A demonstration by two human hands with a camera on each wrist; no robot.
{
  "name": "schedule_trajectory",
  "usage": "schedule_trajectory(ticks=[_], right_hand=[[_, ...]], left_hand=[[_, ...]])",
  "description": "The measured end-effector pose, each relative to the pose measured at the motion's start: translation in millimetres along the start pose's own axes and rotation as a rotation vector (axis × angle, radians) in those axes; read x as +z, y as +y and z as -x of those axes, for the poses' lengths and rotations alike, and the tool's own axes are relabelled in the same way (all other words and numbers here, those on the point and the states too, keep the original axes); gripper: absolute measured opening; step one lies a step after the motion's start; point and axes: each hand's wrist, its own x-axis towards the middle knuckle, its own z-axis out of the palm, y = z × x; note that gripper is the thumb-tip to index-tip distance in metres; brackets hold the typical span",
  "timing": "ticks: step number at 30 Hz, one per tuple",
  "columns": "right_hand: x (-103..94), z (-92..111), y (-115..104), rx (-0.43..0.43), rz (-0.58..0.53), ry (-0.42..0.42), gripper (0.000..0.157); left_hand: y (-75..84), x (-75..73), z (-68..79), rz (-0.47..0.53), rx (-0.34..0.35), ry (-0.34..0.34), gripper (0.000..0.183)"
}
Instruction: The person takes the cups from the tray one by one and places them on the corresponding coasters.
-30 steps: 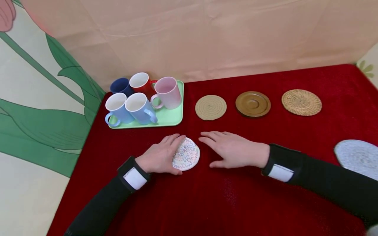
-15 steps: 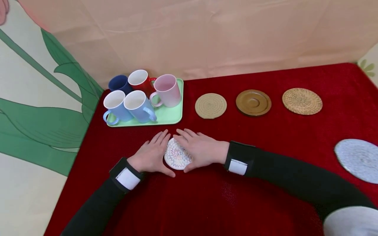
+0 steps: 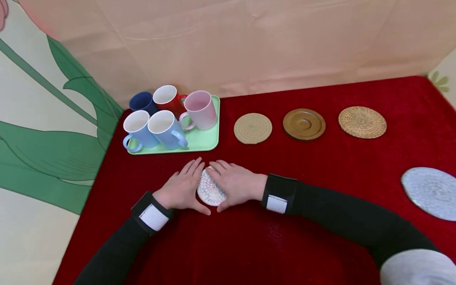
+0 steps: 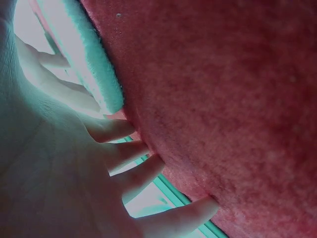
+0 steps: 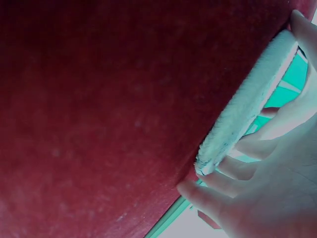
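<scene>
A round white coaster with coloured zigzag lines lies flat on the red cloth, between my two hands. My left hand rests at its left edge, fingers spread and fairly straight. In the left wrist view, fingertips of that hand touch the cloth beside the coaster. My right hand lies over the coaster's right part and hides it. Seen from the right wrist, its fingers extend along the coaster, with the thumb at one end.
Behind my left hand, a green tray bears several mugs, among them a pink mug. A beige coaster, a brown wooden coaster and a woven coaster form a row. A grey mat lies far right.
My right hand has moved left from beside the coaster onto its right part. The coaster and my left hand have shifted slightly left.
</scene>
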Motion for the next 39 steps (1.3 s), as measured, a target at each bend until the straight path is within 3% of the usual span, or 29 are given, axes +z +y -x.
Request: schedule_trajectory(ticks=[15, 26, 39], right_hand=[[4.9, 0, 4, -0.058, 0.03, 0.082, 0.104], [0.9, 5, 3, -0.037, 0.036, 0.053, 0.097], [1.4, 25, 13, -0.028, 0.013, 0.069, 0.096]], left_hand=[[1.2, 1.1, -0.6, -0.021, 0.0, 0.015, 0.128], [1.6, 0.2, 1.3, -0.047, -0.012, 0.016, 0.13], [2.0, -1.0, 0.5, -0.058, -0.027, -0.007, 0.13]])
